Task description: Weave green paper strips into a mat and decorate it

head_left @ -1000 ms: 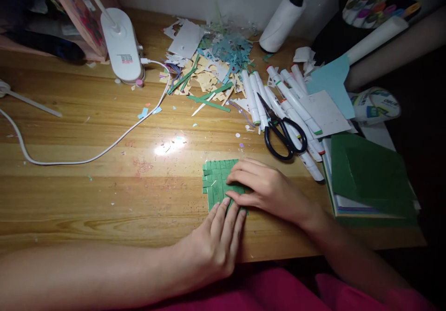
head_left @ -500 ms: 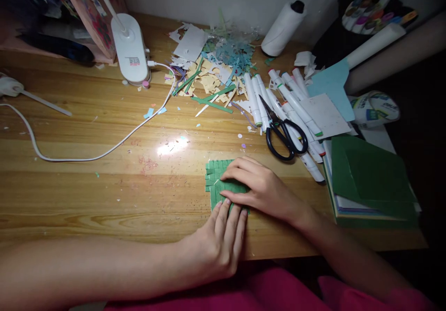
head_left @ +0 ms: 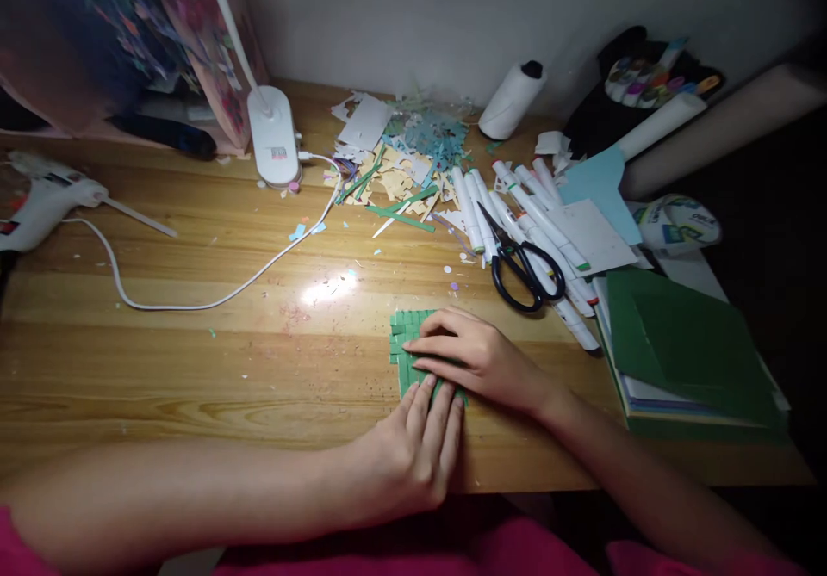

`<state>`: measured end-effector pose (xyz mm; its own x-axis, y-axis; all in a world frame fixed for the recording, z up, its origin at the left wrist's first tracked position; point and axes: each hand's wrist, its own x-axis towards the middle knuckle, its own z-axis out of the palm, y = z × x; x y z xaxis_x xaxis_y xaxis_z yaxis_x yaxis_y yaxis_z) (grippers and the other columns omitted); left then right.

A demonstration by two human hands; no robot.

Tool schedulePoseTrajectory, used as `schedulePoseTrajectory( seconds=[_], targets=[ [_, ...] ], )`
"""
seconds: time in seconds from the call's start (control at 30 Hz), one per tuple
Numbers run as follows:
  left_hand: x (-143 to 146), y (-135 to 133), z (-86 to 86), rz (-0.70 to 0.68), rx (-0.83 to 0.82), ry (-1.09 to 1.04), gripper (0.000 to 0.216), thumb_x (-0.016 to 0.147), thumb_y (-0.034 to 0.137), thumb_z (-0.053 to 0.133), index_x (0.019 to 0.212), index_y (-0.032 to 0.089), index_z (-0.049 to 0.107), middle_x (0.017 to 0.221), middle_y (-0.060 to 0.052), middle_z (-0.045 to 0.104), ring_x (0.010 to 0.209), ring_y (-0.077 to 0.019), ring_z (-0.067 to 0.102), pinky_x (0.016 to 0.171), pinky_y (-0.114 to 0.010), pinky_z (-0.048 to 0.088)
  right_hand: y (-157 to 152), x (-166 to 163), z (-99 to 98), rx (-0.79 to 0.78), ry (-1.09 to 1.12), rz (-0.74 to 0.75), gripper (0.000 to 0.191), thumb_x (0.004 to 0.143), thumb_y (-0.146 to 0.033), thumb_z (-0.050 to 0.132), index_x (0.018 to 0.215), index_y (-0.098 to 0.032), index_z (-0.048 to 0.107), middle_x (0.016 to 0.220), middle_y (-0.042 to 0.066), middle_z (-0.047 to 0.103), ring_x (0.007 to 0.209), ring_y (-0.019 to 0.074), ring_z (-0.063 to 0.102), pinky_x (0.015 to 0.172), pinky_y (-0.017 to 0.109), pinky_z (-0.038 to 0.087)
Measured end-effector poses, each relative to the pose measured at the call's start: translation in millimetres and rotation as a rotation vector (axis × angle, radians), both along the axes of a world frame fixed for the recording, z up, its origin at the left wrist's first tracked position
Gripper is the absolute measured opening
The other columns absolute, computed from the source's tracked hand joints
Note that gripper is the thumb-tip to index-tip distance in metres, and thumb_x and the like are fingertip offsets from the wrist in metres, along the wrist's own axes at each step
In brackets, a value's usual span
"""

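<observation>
A small mat woven from green paper strips (head_left: 408, 326) lies flat near the front edge of the wooden desk, its left side uneven with loose strip ends. My left hand (head_left: 413, 447) rests on the lower part of the mat, fingers stretched out and pressing it down. Over its upper right part lies my right hand (head_left: 478, 352), fingers extended to the left, with thumb and forefinger apart on the strips. Both hands cover much of the mat, so its right side is mostly hidden.
Black-handled scissors (head_left: 526, 275) lie on white markers (head_left: 469, 210). Paper scraps (head_left: 394, 171) are heaped behind. A lamp base (head_left: 275, 141) with a white cable, a glue gun (head_left: 48, 206), a thread spool (head_left: 513, 102) and stacked green paper (head_left: 678, 343) surround the work.
The view has tilted up and shifted left, showing more of the glue gun. My right forefinger has reached further left and down across the mat. My left hand stays pressed on it.
</observation>
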<state>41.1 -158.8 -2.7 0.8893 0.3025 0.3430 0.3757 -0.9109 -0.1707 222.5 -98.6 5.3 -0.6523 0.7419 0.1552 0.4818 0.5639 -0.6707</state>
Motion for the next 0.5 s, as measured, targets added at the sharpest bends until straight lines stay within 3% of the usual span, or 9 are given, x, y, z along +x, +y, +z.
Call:
schedulePoseTrajectory(
  seconds=[0.23,0.4,0.5],
  targets=[
    [1,-2,-3.3,0.022,0.025,-0.022,0.038,0.089,0.014,0.037,0.116,0.002,0.061,0.115,-0.016,0.065,0.102,-0.028,0.065,0.083,-0.033,0.055,8,-6,-6.6,-0.085,0.116,-0.087,0.008,0.085,-0.012,0.061,0.082,-0.016,0.067,0.08,0.002,0.059,0.078,0.013,0.057,0.072,0.025,0.047],
    [2,0,-7.0,0.016,-0.027,-0.112,0.034,0.088,0.012,0.039,0.11,0.002,0.062,0.112,-0.016,0.067,0.099,-0.0271,0.066,0.074,-0.031,0.057,6,-13,-8.3,0.142,-0.078,-0.018,0.01,0.089,-0.013,0.054,0.082,-0.015,0.061,0.082,0.005,0.06,0.082,0.0182,0.052,0.075,0.031,0.045],
    [0,12,-1.1,-0.021,-0.234,-0.19,0.029,0.086,0.014,0.04,0.103,0.005,0.062,0.099,-0.013,0.071,0.084,-0.0216,0.07,0.058,-0.026,0.055,6,-12,-9.1,0.237,-0.151,-0.057,0.011,0.09,-0.016,0.051,0.081,-0.017,0.058,0.084,0.006,0.061,0.084,0.0211,0.05,0.076,0.034,0.044]
  ],
)
